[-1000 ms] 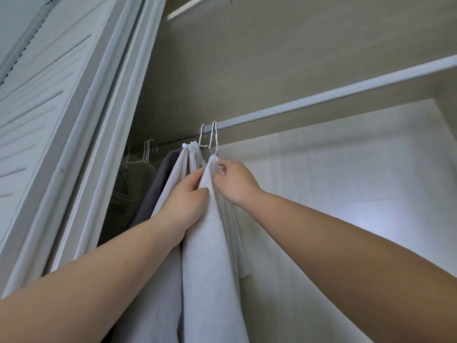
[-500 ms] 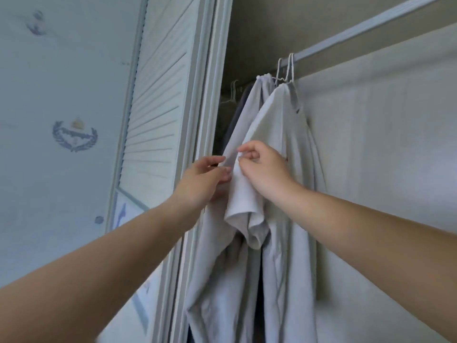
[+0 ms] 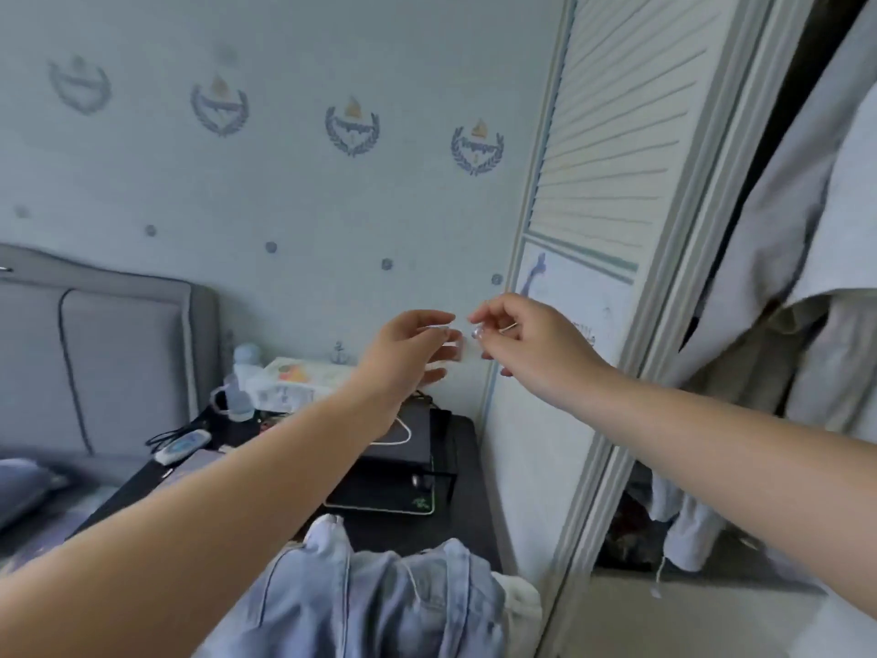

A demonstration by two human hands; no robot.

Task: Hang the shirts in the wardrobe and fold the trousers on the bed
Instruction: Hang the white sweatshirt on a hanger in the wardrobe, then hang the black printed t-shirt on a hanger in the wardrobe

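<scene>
White shirts point(image 3: 816, 206) hang inside the open wardrobe at the right edge, one short sleeve drooping in front. Light blue denim trousers point(image 3: 379, 600) lie in a heap at the bottom centre, below my forearms. My left hand point(image 3: 408, 353) and my right hand point(image 3: 531, 344) hover side by side in mid air in front of the wall and the wardrobe door, well left of the shirts. Both have loosely curled fingers and hold nothing.
The louvred wardrobe door point(image 3: 617, 135) stands between my hands and the shirts. A dark bedside table point(image 3: 462, 448) carries a black pad point(image 3: 394, 486), a tissue box point(image 3: 303, 377), a remote point(image 3: 182, 446) and cables. The grey headboard point(image 3: 95, 353) and a pillow point(image 3: 23, 486) are at the left.
Both hands have let go of the white shirt and come away from the wardrobe. My view has swung left and down, from the rail to the wall, bedside table and trousers.
</scene>
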